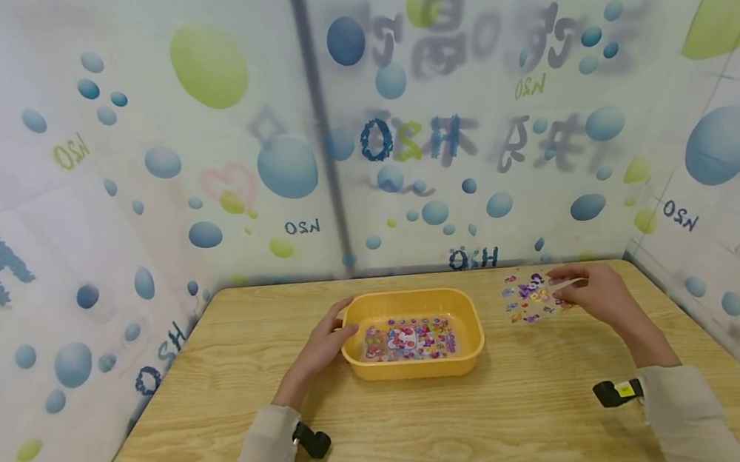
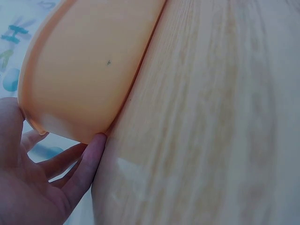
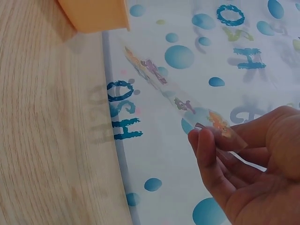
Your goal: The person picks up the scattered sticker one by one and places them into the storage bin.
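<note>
A yellow plastic basin (image 1: 417, 369) stands on the table in the head view, with colourful sticker sheets (image 1: 410, 340) lying flat inside it. My left hand (image 1: 327, 343) holds the basin by its left end, a digit over the rim. In the left wrist view the fingers (image 2: 93, 152) of that hand touch the basin's outer wall (image 2: 93, 70) low down, near the tabletop. To the right of the basin, my right hand (image 1: 593, 295) pinches a clear sticker sheet (image 1: 526, 296) with small purple, yellow and orange figures. The right wrist view shows this sheet (image 3: 180, 101) nearly edge-on, held at one end between thumb and fingers.
The wooden table (image 1: 403, 436) runs back to a pale curtain (image 1: 368, 209) printed with blue and green bubbles, which also hangs on both sides. Each wrist wears a small black camera, one on the left (image 1: 312, 441) and one on the right (image 1: 616, 392).
</note>
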`<action>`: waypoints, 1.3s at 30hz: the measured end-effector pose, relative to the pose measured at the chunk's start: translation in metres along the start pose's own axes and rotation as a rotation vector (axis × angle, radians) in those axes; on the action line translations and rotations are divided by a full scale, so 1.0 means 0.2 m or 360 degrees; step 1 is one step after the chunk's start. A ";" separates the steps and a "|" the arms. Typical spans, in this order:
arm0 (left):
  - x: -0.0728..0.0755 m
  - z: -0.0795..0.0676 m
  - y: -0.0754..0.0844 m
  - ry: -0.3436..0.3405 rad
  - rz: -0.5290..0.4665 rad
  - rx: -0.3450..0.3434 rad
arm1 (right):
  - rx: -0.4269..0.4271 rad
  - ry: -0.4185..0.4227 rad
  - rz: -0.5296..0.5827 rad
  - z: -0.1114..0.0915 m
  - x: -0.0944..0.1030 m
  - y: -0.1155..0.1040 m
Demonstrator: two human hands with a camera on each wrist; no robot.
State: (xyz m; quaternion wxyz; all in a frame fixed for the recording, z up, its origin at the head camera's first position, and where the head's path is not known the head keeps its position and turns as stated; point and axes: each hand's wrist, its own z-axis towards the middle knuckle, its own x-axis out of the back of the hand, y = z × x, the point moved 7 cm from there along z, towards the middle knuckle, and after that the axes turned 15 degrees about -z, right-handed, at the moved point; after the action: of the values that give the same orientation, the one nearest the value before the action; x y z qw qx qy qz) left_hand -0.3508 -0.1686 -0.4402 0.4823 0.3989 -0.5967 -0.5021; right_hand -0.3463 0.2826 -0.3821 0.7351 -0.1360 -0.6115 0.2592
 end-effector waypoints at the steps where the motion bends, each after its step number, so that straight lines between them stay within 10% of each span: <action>1: 0.00 0.00 0.00 -0.0005 -0.0001 -0.0002 | 0.0001 -0.0002 -0.0001 0.00 0.00 0.00; 39: 0.00 -0.01 0.00 0.0012 0.0022 0.0007 | 0.0074 -0.0084 -0.0008 0.03 -0.10 -0.05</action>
State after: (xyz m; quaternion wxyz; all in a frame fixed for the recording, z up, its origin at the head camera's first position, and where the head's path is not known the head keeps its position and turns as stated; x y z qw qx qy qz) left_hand -0.3489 -0.1688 -0.4401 0.4871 0.3976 -0.5988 -0.4960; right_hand -0.3527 0.2625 -0.3921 0.7222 -0.1105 -0.6250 0.2748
